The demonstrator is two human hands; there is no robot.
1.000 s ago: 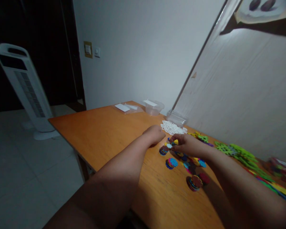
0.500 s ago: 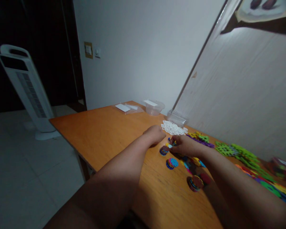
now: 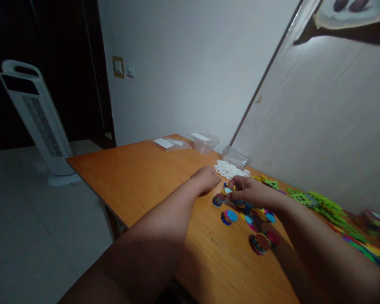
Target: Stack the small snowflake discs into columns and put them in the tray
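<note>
Small round plastic discs in many colours (image 3: 229,217) lie in little stacks on the orange wooden table (image 3: 139,177). My right hand (image 3: 250,191) rests among them with its fingertips pinched on a pale disc at its left end. My left hand (image 3: 206,179) is curled into a loose fist just left of it, on the table; what it holds, if anything, is hidden. A taller stack of discs (image 3: 260,243) stands nearer to me beside my right forearm.
A white pile of lacy pieces (image 3: 231,170) lies beyond the hands, with green pieces (image 3: 316,202) along the wall to the right. Clear plastic tubs (image 3: 205,142) and a lid (image 3: 169,144) sit at the far end. A white tower fan (image 3: 34,118) stands on the floor.
My right hand has shifted slightly among the discs, its fingers closing on a pale disc. My left hand has stayed in place.
</note>
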